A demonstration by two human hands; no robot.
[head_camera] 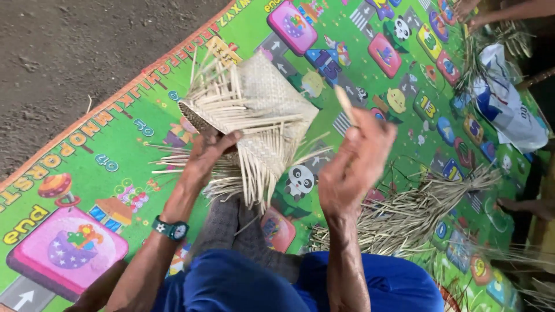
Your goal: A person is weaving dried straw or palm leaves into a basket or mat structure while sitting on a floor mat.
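Gripping the half-woven basket [254,115] at its lower left edge, the left hand [209,155] is closed around the weave, thumb over the top, a wristwatch [171,229] on that wrist. The basket is held up over the person's lap, above the green play mat [115,144] that covers the ground.

Item: basket, pale split-cane or palm strip, partly finished. The woven panel sits at the upper right; loose strip ends fan out to the left and hang below. Judged light, springy and somewhat stiff in the woven part, floppy in the free ends. The strips look thin and likely to crack if bent sharply. The firmest hold is probably the woven body or its rim, not the loose ends.

Item: single strip [346,104], just right of the basket, pinched upright in the right hand [352,167], whose fingers are curled shut around its lower part.

Item: heap of loose strips [416,214], lying on the mat to the right of the basket and lower.

Item: white and blue bag [503,104], well to the right of the basket, near another person's arm [509,11].

Unclear: the right hand is motion-blurred, so the exact finger hold cannot be read. The basket's underside and far wall are hidden. The strip's lower end is covered by the hand.
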